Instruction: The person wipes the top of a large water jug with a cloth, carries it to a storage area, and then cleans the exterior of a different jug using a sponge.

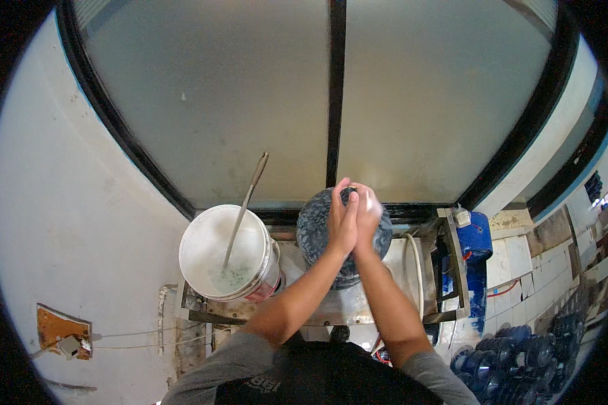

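Note:
A large round dark-blue water jug (313,229), its surface streaked with pale suds, stands upright on a metal-topped bench in front of me. My left hand (343,221) and my right hand (367,219) come together over its top, fingers closed round the neck. Between them a bit of the dark neck shows; the palms hide the rest. White foam clings to the right hand. To the left of the jug is a white bucket (275,264) with greenish sudsy liquid at the bottom. A long thin-handled stick (245,206) leans in it; its lower end is under the suds.
The bench (300,307) backs onto a black-framed frosted window (250,101). A pale hose (415,273) runs over its right side. Beyond stands a blue machine or pump (475,236). Several blue jugs (520,351) lie stacked at lower right. Thin cords (155,331) cross the left wall.

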### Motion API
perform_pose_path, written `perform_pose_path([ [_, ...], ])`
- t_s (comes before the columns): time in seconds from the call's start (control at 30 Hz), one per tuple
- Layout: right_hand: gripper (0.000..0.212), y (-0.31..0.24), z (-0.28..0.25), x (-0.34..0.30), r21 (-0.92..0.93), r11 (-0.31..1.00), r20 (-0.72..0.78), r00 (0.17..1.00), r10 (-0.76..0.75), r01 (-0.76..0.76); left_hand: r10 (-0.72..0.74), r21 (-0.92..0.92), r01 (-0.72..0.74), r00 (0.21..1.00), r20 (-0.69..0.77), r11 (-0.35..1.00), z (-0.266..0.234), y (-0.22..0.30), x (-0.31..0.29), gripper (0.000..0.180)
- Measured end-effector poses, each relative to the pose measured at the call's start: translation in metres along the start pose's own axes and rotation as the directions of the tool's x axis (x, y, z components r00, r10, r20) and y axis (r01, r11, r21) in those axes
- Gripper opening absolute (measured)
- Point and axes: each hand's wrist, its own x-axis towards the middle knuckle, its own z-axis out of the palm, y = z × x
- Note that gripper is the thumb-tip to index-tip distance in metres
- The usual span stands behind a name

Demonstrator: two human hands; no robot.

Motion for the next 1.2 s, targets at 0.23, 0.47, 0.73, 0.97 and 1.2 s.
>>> perform_pose_path([
  [0.23,0.052,0.012,-0.054,-0.091,-0.682,0.591,0.362,0.901,-0.239,0.431,0.226,0.241,-0.305,0.925,0.306,0.921,-0.026,-0.011,0.043,0.031],
  [0.47,0.037,0.066,-0.133,0.03,-0.366,0.922,0.363,0.932,0.016,0.126,0.222,0.187,-0.296,0.914,0.338,0.937,-0.021,-0.016,0.048,0.03],
  [0.73,0.036,0.02,-0.146,0.027,-0.468,0.719,0.626,0.767,-0.141,0.514,0.249,0.166,-0.305,0.924,0.291,0.938,-0.026,-0.022,0.047,0.033],
  [0.97,0.047,0.026,-0.043,-0.059,-0.599,0.695,0.213,0.916,-0.341,0.398,0.202,0.197,-0.249,0.952,0.232,0.948,-0.025,-0.024,0.045,0.033],
  [1.2,0.048,0.056,-0.081,-0.069,-0.686,0.654,0.137,0.939,-0.315,0.319,0.206,0.293,-0.275,0.947,0.244,0.916,-0.027,-0.023,0.042,0.034],
])
